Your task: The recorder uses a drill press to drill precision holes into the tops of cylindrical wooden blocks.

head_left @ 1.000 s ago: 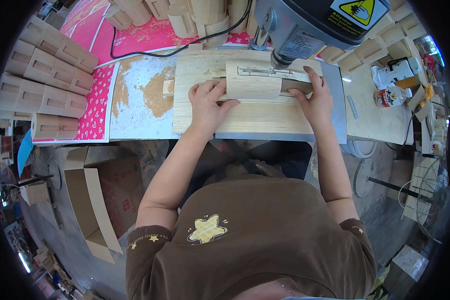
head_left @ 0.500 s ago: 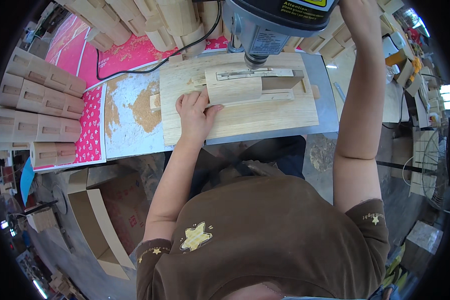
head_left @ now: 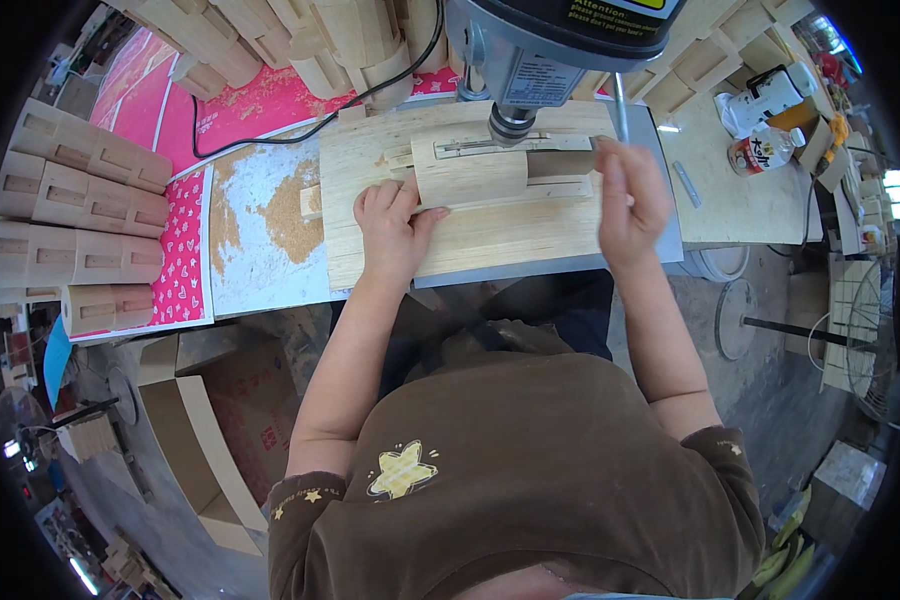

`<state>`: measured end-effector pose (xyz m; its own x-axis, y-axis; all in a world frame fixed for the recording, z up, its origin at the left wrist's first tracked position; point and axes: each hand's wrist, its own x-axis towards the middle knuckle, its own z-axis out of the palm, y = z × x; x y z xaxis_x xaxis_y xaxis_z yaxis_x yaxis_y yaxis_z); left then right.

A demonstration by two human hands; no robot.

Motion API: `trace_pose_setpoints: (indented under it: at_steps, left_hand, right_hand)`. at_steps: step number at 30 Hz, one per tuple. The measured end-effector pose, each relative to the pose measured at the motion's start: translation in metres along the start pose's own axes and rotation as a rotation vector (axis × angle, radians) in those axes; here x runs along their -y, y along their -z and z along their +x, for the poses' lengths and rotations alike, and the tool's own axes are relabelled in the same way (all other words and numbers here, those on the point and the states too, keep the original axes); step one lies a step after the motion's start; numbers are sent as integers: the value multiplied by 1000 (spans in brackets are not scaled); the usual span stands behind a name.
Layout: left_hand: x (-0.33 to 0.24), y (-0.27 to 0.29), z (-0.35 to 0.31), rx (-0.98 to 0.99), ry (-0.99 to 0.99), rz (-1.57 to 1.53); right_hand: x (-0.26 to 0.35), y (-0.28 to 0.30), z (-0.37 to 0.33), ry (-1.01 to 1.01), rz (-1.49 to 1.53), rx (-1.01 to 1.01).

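Block: lies on the board, curved side up, under the drill; its near edge is at a pale rail, which probably keeps it from sliding toward the person.
Left hand: rests at the block's left end, fingers curled in against it and thumb by the near edge, likely to steady it; I cannot tell whether they pinch or only press.
Right hand: fingers closed round the lever, slightly blurred; from there it seems able to work the drill while the other hand minds the block.
Chuck: stands over the slim strip along the block's top; whether anything touches below it is hidden.
Board: lies broad and flat beneath the block, apparently as a base for it and the rail.
Sawdust: spread over the surface left of the board, apart from the left hand.
Stacks: similar pieces piled at the far left, presumably to leave elbow room while staying within reach.
Cable: loops behind the board, out of the hands' way.
Bottle: stands off to the right, well apart from the lever.
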<state>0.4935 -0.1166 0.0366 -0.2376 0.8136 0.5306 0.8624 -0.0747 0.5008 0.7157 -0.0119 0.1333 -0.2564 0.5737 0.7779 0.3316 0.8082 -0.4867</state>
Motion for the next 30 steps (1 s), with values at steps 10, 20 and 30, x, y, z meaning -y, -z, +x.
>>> trace_pose_setpoints:
  at_steps: [10, 20, 30]
  left_hand:
    - [3, 0, -5, -1, 25, 20]
    - [-28, -25, 12, -4, -9, -30]
    - [-27, -24, 12, -13, -6, -41]
  right_hand:
    - [27, 29, 72, 126, -27, -51]
    - [14, 13, 181, -65, 50, 69]
    - [20, 15, 15, -37, 110, -31]
